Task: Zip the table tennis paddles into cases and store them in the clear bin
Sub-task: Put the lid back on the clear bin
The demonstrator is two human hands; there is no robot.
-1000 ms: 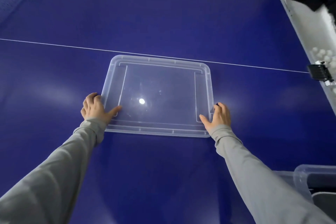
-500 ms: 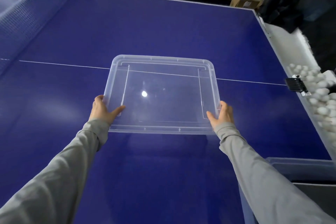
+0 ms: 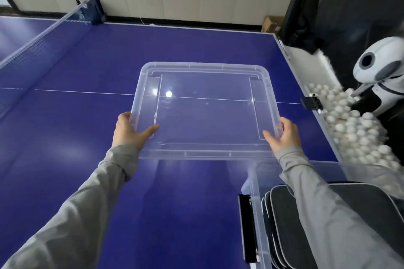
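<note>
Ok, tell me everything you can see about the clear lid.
The lid is a clear, see-through plastic rectangle with rounded corners, a raised rim and a ridged inner frame. A light glints off it and the blue table shows through. It is held out over the table, left hand gripping its near left corner and right hand its near right corner, thumbs on top.

A blue table-tennis counter (image 3: 91, 159) with a net (image 3: 39, 43); beside its right edge, heaped white balls (image 3: 358, 133) and a white ball-feeding machine (image 3: 380, 67).
</note>
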